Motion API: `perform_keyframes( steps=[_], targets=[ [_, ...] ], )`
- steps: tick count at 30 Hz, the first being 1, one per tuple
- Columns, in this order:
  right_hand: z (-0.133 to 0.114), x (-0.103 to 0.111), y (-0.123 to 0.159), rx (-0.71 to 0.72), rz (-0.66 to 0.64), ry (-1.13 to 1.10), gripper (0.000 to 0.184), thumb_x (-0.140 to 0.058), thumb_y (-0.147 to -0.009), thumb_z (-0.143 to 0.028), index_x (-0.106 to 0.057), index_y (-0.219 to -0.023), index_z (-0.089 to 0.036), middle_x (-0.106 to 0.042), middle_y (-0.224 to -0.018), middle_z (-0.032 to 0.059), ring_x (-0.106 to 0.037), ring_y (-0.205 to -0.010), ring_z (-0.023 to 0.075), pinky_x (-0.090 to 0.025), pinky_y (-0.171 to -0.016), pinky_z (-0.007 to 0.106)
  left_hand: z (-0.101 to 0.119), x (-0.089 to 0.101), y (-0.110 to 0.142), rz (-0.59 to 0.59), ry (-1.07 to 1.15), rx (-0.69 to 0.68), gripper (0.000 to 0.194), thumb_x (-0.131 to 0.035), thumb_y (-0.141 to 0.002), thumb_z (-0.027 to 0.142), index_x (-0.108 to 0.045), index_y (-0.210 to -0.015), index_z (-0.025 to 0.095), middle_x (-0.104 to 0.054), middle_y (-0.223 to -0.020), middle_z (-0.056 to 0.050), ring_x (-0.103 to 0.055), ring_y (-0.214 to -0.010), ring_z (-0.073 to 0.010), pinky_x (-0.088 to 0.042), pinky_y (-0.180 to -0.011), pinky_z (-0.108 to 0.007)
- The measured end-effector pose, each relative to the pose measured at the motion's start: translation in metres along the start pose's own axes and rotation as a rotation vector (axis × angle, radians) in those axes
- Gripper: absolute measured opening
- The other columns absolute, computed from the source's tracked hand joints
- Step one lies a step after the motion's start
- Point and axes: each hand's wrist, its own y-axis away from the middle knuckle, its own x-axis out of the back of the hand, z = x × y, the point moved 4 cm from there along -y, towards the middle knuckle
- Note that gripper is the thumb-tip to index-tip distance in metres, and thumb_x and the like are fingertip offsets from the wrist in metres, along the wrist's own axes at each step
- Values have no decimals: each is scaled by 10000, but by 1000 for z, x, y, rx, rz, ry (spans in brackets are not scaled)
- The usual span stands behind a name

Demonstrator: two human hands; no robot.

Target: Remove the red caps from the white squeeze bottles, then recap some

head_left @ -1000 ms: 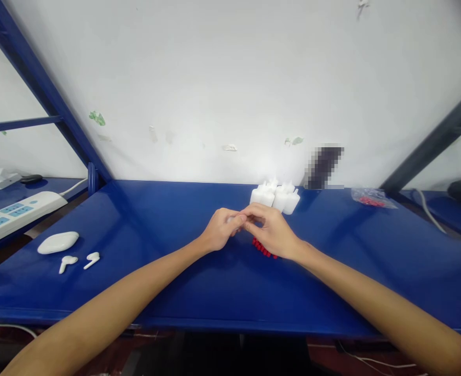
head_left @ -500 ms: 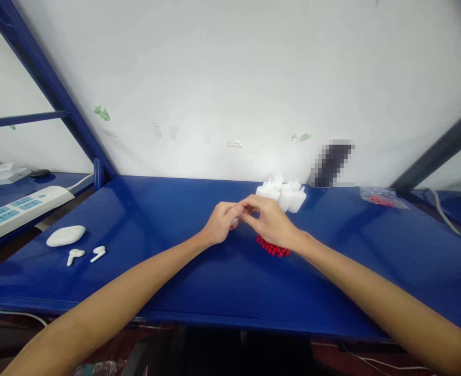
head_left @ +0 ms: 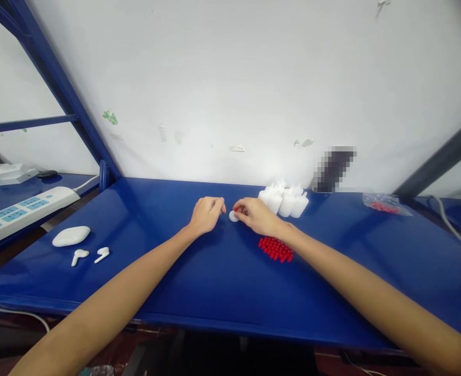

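Observation:
A small white squeeze bottle (head_left: pixel 233 216) with a red cap at its tip is in my right hand (head_left: pixel 256 215), pinched between thumb and fingers above the blue table. My left hand (head_left: pixel 207 215) is just to its left, apart from the bottle, with fingers curled together; whatever they may hold is hidden. Several white bottles with thin nozzles (head_left: pixel 292 203) stand in a group behind my right hand. A patch of small red caps (head_left: pixel 276 249) lies on the table in front of my right wrist.
On the left lie a white earbud case (head_left: pixel 71 236) and two earbuds (head_left: pixel 102 254). Beyond them is a white power strip (head_left: pixel 29 211). A clear plastic bag (head_left: pixel 386 204) with red pieces lies at the back right. A white wall rises behind the blue table (head_left: pixel 199 292).
My hands have come apart: the left has moved left, off the bottle. The bottle now shows in my right hand with its red cap. More of the red caps pile is visible.

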Motion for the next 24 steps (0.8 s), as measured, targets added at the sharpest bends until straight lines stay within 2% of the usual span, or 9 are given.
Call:
perform_keyframes(
  steps=[3, 5, 7, 10, 13, 17, 20, 24],
  targets=[
    [3, -4, -3, 1, 3, 9, 212, -592, -875, -133, -665, -1074, -141, -713, -821, 46, -652, -724, 159, -494, -690, 287, 3, -3, 4, -24, 59, -39, 409, -348, -945, 399, -676, -874, 164, -597, -588, 25, -548, -560, -136, -396, -593, -241],
    [8, -2, 0, -8, 11, 6, 270, -588, -860, -101, -645, -1122, -133, -706, -821, 43, -646, -715, 155, -498, -689, 288, 5, -3, 5, -25, 65, -61, 330, -388, -942, 393, -632, -929, 170, -568, -563, 47, -522, -541, -129, -391, -592, -237],
    [13, 2, 6, -22, 26, 4, 289, -596, -839, -77, -633, -1120, -131, -695, -816, 39, -640, -709, 154, -505, -685, 292, 7, -3, 5, -27, 34, -86, 312, -399, -945, 385, -596, -830, 171, -543, -557, 49, -496, -537, -121, -381, -592, -237],
    [14, 11, 19, -23, 71, -28, 252, -607, -828, -78, -624, -1067, -157, -679, -804, 26, -632, -687, 151, -518, -664, 296, 11, -3, 5, -61, 4, -132, 407, -351, -962, 368, -532, -659, 166, -515, -552, 34, -480, -540, -115, -368, -589, -240],
    [0, 21, 34, 62, 180, -106, 190, -604, -865, -130, -606, -1044, -193, -676, -854, 26, -640, -734, 154, -542, -694, 308, 19, -7, 12, -108, 54, -150, 500, -286, -985, 401, -530, -620, 161, -500, -525, 22, -480, -528, -117, -368, -577, -240],
    [-32, 28, 53, 243, 320, -197, 115, -594, -902, -172, -583, -1008, -216, -659, -899, 27, -642, -794, 150, -558, -764, 319, 38, -17, 27, -226, 193, -225, 573, -231, -991, 453, -527, -599, 158, -505, -513, 3, -485, -522, -119, -374, -549, -234],
    [-49, 26, 58, 316, 320, -216, 113, -574, -896, -138, -579, -974, -219, -646, -887, 23, -635, -782, 148, -556, -745, 317, 49, -21, 34, -258, 250, -292, 540, -262, -984, 452, -496, -596, 158, -495, -517, 5, -474, -522, -114, -369, -534, -227],
    [-52, 23, 60, 314, 294, -254, 163, -565, -863, -91, -576, -968, -216, -641, -883, 13, -624, -771, 139, -547, -728, 301, 53, -20, 37, -278, 271, -339, 478, -342, -959, 470, -501, -637, 155, -460, -521, 24, -434, -517, -104, -356, -527, -223]
  ],
)
